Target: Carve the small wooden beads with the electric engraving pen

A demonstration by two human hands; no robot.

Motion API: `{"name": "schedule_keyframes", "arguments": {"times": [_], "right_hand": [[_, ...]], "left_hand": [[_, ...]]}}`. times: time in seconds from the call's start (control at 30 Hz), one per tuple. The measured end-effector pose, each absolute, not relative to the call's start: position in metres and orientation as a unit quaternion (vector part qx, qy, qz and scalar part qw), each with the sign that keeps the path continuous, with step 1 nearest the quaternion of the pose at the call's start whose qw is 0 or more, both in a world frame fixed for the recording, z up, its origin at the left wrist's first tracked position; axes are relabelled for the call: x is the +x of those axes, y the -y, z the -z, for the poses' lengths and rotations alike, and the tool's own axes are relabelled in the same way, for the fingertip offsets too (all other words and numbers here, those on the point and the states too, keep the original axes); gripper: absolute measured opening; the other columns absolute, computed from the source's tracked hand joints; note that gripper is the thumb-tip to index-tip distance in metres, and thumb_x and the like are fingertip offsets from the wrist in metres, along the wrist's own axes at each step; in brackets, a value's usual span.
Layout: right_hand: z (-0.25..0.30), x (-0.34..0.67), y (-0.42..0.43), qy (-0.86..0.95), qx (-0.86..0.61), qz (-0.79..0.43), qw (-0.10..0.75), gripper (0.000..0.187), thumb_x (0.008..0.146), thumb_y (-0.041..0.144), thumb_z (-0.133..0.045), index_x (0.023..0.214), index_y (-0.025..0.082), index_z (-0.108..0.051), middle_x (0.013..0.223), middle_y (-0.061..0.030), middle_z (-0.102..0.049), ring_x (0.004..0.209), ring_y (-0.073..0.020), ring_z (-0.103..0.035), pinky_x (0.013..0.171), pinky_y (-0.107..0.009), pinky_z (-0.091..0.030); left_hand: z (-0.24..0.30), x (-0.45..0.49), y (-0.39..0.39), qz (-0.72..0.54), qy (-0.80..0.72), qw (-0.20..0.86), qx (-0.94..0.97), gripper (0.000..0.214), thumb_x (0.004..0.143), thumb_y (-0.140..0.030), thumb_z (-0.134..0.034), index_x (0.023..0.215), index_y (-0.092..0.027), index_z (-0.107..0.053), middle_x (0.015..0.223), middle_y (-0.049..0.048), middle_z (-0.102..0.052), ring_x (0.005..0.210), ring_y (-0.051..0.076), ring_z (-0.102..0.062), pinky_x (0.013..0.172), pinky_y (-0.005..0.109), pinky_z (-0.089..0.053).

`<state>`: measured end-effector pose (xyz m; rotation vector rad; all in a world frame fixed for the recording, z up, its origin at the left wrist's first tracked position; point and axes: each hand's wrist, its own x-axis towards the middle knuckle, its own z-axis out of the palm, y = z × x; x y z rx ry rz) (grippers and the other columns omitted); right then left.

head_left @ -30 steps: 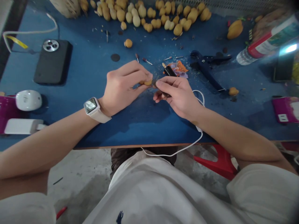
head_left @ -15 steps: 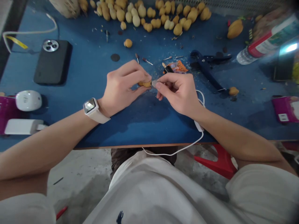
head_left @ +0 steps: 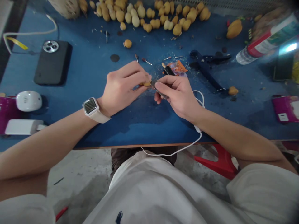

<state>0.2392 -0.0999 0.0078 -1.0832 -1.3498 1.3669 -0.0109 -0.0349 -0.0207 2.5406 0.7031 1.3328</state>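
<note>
Two hands, one nut, one tool.
The left hand [head_left: 123, 87] pinches a small yellow nut [head_left: 147, 83] tight, and the right hand [head_left: 178, 95] clasps a slim dark tool [head_left: 160, 91] against it, mid blue table [head_left: 144, 124]. Beyond lie one phone [head_left: 52, 62], one pair of pliers [head_left: 206, 67] and one heap of nuts [head_left: 149, 14]. The floor is concrete.

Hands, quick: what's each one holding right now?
Left hand: closed, pinching a small yellow nut.
Right hand: closed around a slim dark tool, tip at the nut.
</note>
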Motion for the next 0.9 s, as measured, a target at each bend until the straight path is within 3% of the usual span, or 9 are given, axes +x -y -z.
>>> {"name": "schedule_keyframes", "arguments": {"times": [0.17, 0.3, 0.43, 0.7, 0.9], "right_hand": [[-0.023, 0.241, 0.100, 0.552, -0.460, -0.536, 0.444, 0.054, 0.102, 0.064, -0.113, 0.086, 0.028, -0.077, 0.075, 0.0011, -0.073, 0.074, -0.0199, -0.077, 0.073, -0.034, -0.073], [-0.028, 0.243, 0.099, 0.567, -0.457, -0.531, 0.433, 0.051, 0.102, 0.061, -0.114, 0.087, 0.028, -0.079, 0.076, 0.0007, -0.074, 0.073, -0.0195, -0.076, 0.073, -0.034, -0.073], [-0.021, 0.240, 0.102, 0.557, -0.437, -0.538, 0.458, 0.056, 0.104, 0.072, -0.110, 0.087, 0.028, -0.080, 0.075, 0.0004, -0.073, 0.073, -0.0196, -0.075, 0.073, -0.035, -0.073], [-0.014, 0.231, 0.107, 0.510, -0.448, -0.560, 0.476, 0.062, 0.101, 0.075, -0.111, 0.086, 0.028, -0.074, 0.073, 0.0027, -0.065, 0.075, -0.0199, -0.076, 0.072, -0.034, -0.073], [-0.009, 0.229, 0.107, 0.494, -0.433, -0.581, 0.481, 0.063, 0.104, 0.075, -0.108, 0.087, 0.028, -0.070, 0.070, 0.0065, -0.055, 0.074, -0.0173, -0.075, 0.071, -0.030, -0.071]], "left_hand": [[0.018, -0.008, 0.034, -0.460, -0.224, 0.077, 0.855, 0.024, 0.131, -0.050, -0.077, 0.113, -0.034, -0.081, 0.114, 0.0032, -0.091, 0.104, 0.022, -0.091, 0.090, 0.040, -0.078], [0.013, -0.004, 0.036, -0.497, -0.200, -0.013, 0.844, 0.026, 0.135, -0.043, -0.072, 0.113, -0.030, -0.075, 0.111, 0.0003, -0.088, 0.098, 0.014, -0.085, 0.082, 0.032, -0.075], [0.013, 0.000, 0.028, -0.516, -0.160, -0.069, 0.839, 0.031, 0.135, -0.047, -0.072, 0.110, -0.029, -0.070, 0.103, 0.0003, -0.081, 0.087, 0.013, -0.079, 0.068, 0.029, -0.068], [0.017, 0.004, 0.025, -0.540, -0.159, -0.076, 0.823, 0.029, 0.133, -0.043, -0.074, 0.109, -0.028, -0.069, 0.099, 0.0001, -0.078, 0.084, 0.012, -0.075, 0.065, 0.029, -0.063], [0.020, 0.007, 0.036, -0.534, -0.226, 0.001, 0.815, 0.029, 0.129, -0.049, -0.080, 0.108, -0.031, -0.071, 0.100, 0.0014, -0.077, 0.085, 0.016, -0.073, 0.061, 0.035, -0.064]]}}
